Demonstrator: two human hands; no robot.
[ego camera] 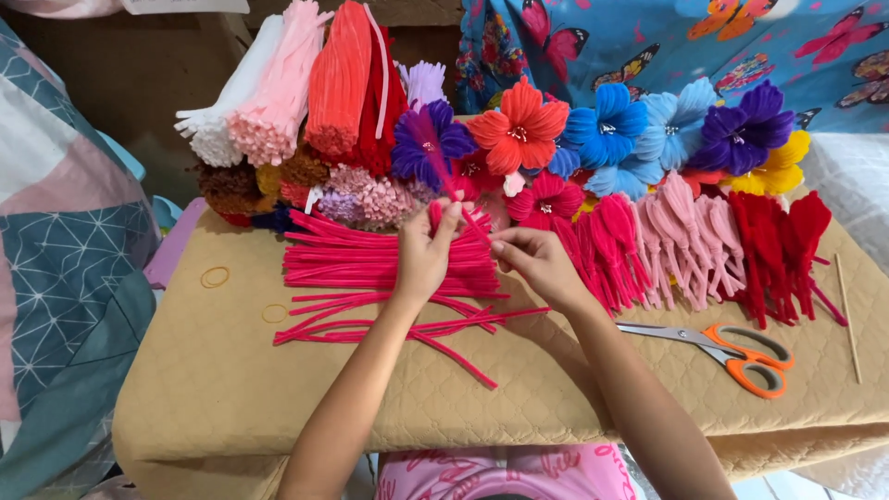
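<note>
The person's left hand was raised over the middle of the table, with its fingers closed around a thin pink pipe cleaner that stood up between the thumb and the fingertips and reached toward the far side. The right hand was just beside it, to the right, and its fingertips pinched the lower part of the same pipe cleaner, so both hands were grasping it and almost touching each other. Under the hands, a large heap of loose pink pipe cleaners lay on the tan quilted cover of the table, and some single pieces were spread out nearer to the person. On the far side, a row of finished flowers in purple, red, blue and yellow was lined up, and to the left of them there were tied bundles of pipe cleaners in white, light pink, coral and red. To the right of the hands, small folded pieces in pink and red lay in groups. Near them, closer to the person, a pair of scissors with orange handles rested on the cover. Two rubber bands lay on the left part of the cover, well apart from the hands.
</note>
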